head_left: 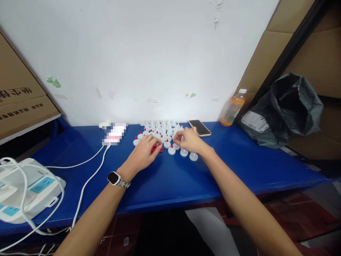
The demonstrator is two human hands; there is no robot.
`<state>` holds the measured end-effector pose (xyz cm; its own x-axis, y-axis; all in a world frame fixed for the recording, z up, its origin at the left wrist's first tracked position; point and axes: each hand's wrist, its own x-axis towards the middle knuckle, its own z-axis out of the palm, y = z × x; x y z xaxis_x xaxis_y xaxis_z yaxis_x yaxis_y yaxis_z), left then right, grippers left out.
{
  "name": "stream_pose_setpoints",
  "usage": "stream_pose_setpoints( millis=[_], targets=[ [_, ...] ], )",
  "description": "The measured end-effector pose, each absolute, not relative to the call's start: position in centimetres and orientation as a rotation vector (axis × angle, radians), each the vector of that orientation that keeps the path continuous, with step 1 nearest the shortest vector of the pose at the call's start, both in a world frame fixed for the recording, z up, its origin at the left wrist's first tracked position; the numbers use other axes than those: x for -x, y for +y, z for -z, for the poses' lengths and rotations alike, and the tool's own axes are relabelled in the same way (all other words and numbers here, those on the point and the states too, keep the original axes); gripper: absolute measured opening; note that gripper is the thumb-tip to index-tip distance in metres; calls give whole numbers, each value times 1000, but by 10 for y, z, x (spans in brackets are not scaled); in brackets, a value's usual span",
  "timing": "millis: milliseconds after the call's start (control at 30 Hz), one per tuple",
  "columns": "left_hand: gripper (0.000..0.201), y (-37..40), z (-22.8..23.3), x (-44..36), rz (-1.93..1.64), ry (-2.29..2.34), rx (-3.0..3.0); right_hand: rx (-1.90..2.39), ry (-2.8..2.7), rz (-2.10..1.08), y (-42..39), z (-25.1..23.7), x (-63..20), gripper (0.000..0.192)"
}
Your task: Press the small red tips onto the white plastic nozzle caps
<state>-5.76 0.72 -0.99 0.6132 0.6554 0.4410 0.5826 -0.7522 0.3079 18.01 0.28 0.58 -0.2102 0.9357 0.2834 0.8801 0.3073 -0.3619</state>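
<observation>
1. White caps (136, 142) are standing mid-way along the blue table (165, 188), beginning just left of the left hand (145, 151); several are carrying red tips (172, 146).
2. The left hand is bending over loose red pieces (161, 150), its fingers loosely curled; whether it is holding one, I cannot tell.
3. Between the hands, more white caps are standing close together. In my judgement, the person is now working on red pieces and caps together.
4. The right hand (191, 140) is bringing its fingertips nearly together beside a cap; I cannot tell if they are gripping anything. The next move is probably calling for fine, steady pinching, without tipping neighbours.
5. Behind it, a phone (200, 128) is lying.
</observation>
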Motion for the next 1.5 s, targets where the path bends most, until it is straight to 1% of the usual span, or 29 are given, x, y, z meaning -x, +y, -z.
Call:
stream_pose_setpoints(
  millis=[167,333,467,600,667,767,867,933,1000,1067,1167,1333,1500],
  targets=[
    [25,7,10,57,-811,1043,-2696,1596,-2091,-188,3,-5,-176,16],
    [24,6,10,56,-829,1045,-2706,1642,-2009,-50,17,-2,-164,23],
    [24,7,11,57,-832,1088,-2694,1676,-2036,-78,31,1,-157,17],
    [23,5,9,59,-912,1171,-2683,1570,-1934,-98,28,-5,-153,16],
    [26,3,8,59,-971,1207,-2679,1471,-1839,-144,21,-9,-148,15],
    [38,2,7,59,-1009,1249,-2667,1298,-1784,-348,11,-12,-135,17],
    [36,4,9,62,-930,1256,-2657,1206,-1844,-465,3,-8,-125,21],
    [33,7,11,65,-876,1254,-2656,1241,-1894,-387,-2,-6,-124,22],
    [33,9,12,69,-855,1259,-2662,1298,-1974,-219,-8,-4,-126,19],
    [33,10,13,71,-846,1271,-2661,1327,-2122,-38,-14,-3,-128,14],
    [32,11,13,73,-826,1269,-2652,1346,-2395,126,-20,-1,-129,14],
    [33,13,15,73,-830,1228,-2672,1399,-2532,272,-19,5,-124,16],
    [35,14,16,73,-835,1230,-2659,1428,-2473,293,-18,7,-124,19]
  ],
)
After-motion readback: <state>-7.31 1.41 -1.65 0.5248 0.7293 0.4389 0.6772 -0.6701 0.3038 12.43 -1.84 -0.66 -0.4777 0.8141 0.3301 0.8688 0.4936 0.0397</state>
